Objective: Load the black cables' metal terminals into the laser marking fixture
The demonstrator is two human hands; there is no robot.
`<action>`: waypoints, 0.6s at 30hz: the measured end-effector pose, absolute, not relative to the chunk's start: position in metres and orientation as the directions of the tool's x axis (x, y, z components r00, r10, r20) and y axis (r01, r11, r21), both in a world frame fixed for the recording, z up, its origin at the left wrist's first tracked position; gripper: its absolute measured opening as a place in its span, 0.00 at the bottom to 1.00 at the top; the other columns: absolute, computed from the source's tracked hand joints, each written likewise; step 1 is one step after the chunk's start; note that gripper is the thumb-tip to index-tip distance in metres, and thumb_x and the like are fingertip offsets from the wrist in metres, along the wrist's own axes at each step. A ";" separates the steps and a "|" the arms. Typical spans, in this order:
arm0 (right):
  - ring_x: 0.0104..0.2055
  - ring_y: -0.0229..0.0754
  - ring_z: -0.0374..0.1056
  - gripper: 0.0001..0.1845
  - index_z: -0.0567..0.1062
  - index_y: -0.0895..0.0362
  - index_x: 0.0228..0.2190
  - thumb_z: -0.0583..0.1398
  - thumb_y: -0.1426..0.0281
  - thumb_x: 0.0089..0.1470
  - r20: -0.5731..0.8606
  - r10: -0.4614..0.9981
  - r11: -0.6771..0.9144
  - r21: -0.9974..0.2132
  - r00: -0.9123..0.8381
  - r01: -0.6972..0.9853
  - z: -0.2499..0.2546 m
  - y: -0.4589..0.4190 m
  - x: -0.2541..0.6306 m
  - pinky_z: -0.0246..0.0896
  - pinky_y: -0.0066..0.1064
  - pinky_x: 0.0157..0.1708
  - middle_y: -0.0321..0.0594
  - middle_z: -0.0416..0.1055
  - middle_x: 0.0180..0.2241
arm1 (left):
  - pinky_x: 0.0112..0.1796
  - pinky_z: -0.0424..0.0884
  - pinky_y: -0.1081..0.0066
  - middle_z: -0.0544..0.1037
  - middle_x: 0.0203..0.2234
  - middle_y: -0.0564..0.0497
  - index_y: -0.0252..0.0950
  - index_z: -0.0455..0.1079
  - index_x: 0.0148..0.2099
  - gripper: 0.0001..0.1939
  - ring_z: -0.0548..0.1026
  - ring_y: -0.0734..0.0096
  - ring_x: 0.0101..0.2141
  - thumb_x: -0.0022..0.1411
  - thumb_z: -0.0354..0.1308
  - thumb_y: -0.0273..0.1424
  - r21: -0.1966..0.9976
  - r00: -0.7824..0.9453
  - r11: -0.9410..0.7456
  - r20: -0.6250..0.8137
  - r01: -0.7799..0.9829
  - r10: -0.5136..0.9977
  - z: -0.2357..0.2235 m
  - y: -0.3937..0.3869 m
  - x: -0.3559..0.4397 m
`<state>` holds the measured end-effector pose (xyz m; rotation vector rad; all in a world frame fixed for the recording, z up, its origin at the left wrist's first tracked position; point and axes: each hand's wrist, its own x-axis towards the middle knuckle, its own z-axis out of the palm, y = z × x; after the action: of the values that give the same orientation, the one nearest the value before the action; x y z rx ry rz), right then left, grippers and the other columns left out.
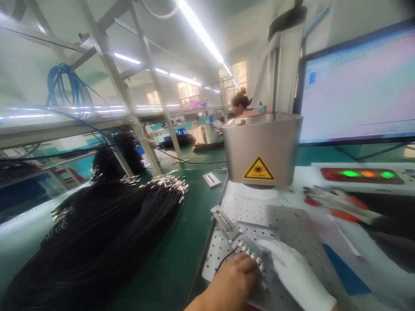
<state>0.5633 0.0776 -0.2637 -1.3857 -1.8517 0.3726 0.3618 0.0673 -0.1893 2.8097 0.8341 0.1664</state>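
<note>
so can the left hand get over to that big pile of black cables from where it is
Probably yes. The left hand rests by the row of metal connectors on the perforated plate, and only bare green mat lies between it and the black cable pile. Nothing stands in between.

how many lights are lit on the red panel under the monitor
3 glowing lights in a row on the dark red panel: green at left, orange in the middle, green at right.

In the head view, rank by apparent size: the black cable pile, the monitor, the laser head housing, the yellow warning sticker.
1. black cable pile, though nearness to the camera inflates it
2. monitor, partly cut off by the frame
3. laser head housing
4. yellow warning sticker
</note>
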 end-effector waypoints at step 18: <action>0.42 0.51 0.74 0.29 0.79 0.55 0.43 0.42 0.70 0.56 0.428 0.898 0.342 -0.541 -0.098 0.768 -0.244 0.078 0.547 0.72 0.44 0.42 0.44 0.77 0.42 | 0.57 0.66 0.66 0.74 0.53 0.38 0.27 0.68 0.56 0.19 0.71 0.57 0.54 0.68 0.48 0.31 0.109 0.821 -0.824 0.086 0.556 0.565 -0.197 0.067 0.358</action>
<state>0.5473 0.0777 -0.2436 -1.4597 -1.8955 0.2324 0.3578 0.0671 -0.1972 2.9220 0.9008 0.1763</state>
